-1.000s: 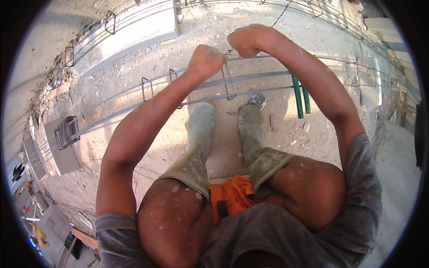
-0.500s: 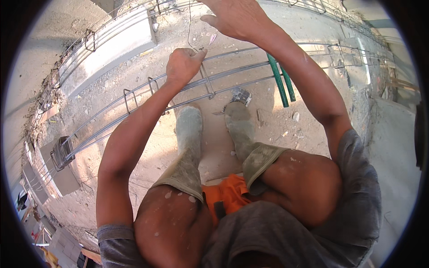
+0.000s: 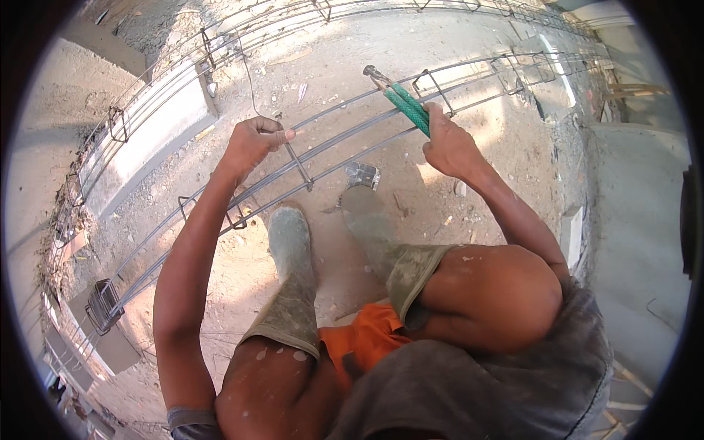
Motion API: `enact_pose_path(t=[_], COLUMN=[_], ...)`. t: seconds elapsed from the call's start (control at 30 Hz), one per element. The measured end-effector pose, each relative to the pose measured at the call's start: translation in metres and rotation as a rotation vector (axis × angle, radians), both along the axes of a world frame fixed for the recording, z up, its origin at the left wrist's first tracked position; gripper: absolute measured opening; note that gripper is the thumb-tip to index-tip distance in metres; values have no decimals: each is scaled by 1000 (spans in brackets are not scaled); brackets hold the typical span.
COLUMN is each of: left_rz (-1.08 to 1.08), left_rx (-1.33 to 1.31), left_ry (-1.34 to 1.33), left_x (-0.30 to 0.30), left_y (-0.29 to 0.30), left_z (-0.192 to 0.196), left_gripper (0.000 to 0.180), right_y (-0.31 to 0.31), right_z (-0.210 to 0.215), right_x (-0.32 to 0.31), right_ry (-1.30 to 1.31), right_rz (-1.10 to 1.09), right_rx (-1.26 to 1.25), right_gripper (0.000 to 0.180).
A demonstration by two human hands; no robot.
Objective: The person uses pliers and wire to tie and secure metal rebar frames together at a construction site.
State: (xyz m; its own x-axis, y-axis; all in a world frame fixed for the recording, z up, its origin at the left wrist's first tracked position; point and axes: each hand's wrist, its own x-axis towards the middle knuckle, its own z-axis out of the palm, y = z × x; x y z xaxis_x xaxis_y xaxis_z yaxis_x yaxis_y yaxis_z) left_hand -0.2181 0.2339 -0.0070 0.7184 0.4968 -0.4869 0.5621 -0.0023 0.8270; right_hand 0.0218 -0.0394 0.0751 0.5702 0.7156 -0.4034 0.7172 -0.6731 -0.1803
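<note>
A cage of long steel bars with square stirrups (image 3: pixel 299 165) crosses in front of my knees. My left hand (image 3: pixel 249 152) is pinched at the far bar, beside one stirrup's corner. A thin tie wire (image 3: pixel 250 73) rises from those fingers toward the far side and bends near its top. My right hand (image 3: pixel 451 149) grips the green handles of end-cutting pincers (image 3: pixel 405 107). Their metal jaws point up and left, above the far bar and apart from the tie wire. Whether the jaws touch any bar is hard to tell.
My boots (image 3: pixel 289 236) stand on dusty ground just behind the cage. A small dark box-shaped piece (image 3: pixel 362 176) lies by the right toe. Stacked stirrups (image 3: pixel 105 304) sit at the cage's left end. Beyond are a pale concrete block (image 3: pixel 150 136) and a second bar cage (image 3: pixel 271 28).
The pincers were hanging over the bars, handles down; my right hand has come down from the wire's upper part and taken hold of them. My left hand stays at the stirrup corner.
</note>
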Motion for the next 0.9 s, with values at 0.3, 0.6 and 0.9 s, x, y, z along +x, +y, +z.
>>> enact_pose_path(t=[0.3, 0.6, 0.9], left_rz=[-49, -165, -190], left_rx=[-110, -146, -137], left_ry=[3, -19, -16], left_x=[-4, -7, -3], left_y=[5, 10, 13], left_z=[15, 17, 7], left_gripper=[56, 93, 103], right_y=[50, 190, 221], right_z=[32, 41, -2], right_x=[67, 79, 68], right_ry=[819, -681, -544], right_rz=[-91, 1328, 1329], right_rx=[225, 257, 240], right_gripper=[15, 18, 38])
